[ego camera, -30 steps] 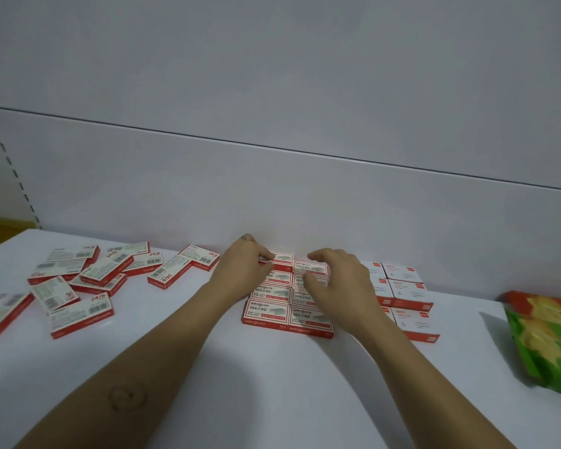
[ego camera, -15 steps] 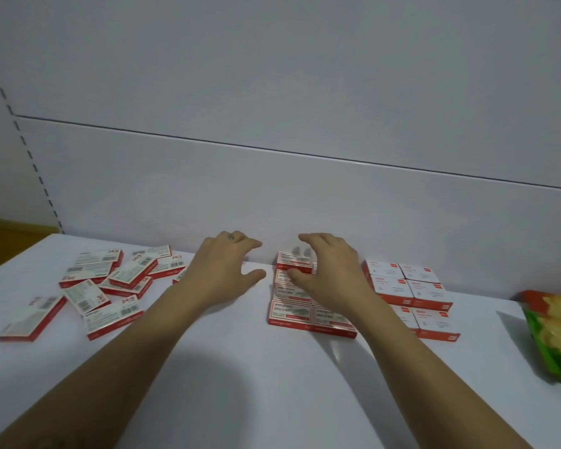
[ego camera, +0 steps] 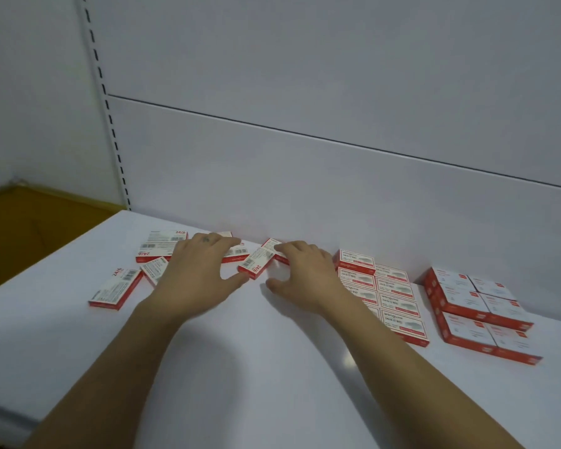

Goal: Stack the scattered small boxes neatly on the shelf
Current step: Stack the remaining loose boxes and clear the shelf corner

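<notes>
1. Boxes, red and white, lie scattered (ego camera: 162,251) on the left of the white shelf (ego camera: 240,367); one tilted box (ego camera: 259,260) sits between both hands.
2. Left hand (ego camera: 198,270) and right hand (ego camera: 300,270) hover spread over it, each grip apart, holding nothing.
3. A hasty sweep could knock the neat stack (ego camera: 392,299) just to the right.
4. A second stack (ego camera: 473,306) stands beyond.
</notes>
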